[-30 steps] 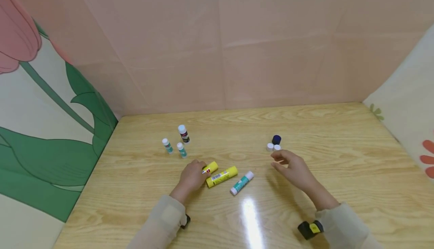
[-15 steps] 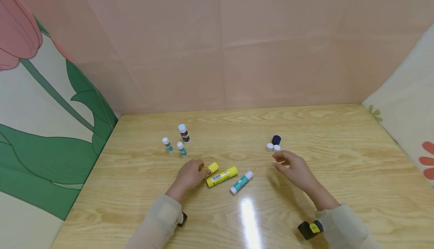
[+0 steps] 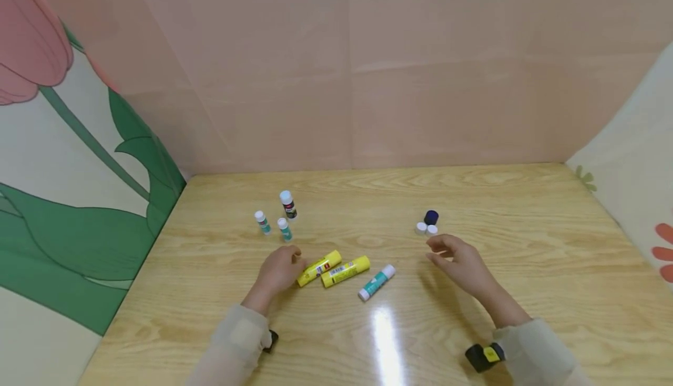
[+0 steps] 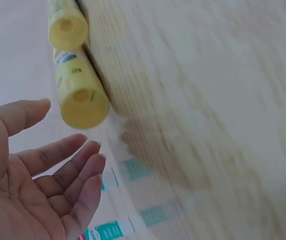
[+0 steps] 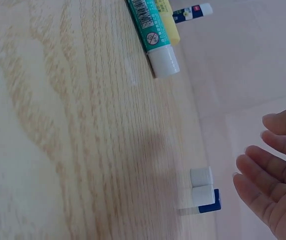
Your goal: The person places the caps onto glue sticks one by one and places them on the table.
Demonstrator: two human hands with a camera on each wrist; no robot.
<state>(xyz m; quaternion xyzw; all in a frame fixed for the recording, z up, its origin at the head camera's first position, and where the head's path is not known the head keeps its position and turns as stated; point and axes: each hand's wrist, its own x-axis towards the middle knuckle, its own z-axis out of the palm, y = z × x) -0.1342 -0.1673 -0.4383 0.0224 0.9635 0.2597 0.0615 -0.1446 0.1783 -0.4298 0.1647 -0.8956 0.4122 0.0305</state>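
Note:
My left hand (image 3: 278, 269) is just left of a yellow glue stick (image 3: 319, 268) that lies on the table. Its fingers are loosely bent and nothing is between them in the left wrist view, where the end of a yellow glue stick (image 4: 83, 102) faces the thumb. A second yellow glue stick (image 3: 345, 271) lies alongside, and right of it a teal glue stick (image 3: 376, 282) with white ends. My right hand (image 3: 462, 260) hovers with relaxed, empty fingers near two white caps (image 3: 422, 228) and a dark blue cap (image 3: 431, 217).
Two small teal glue sticks (image 3: 263, 222) and a taller dark glue stick (image 3: 287, 205) with white caps stand upright at the back left of the wooden table (image 3: 363, 199). A pink backdrop (image 3: 347, 82) rises behind the far edge.
My left hand has let go of the yellow glue stick and moved left, away from it. The glue stick now lies fully in sight. My right hand has hardly moved.

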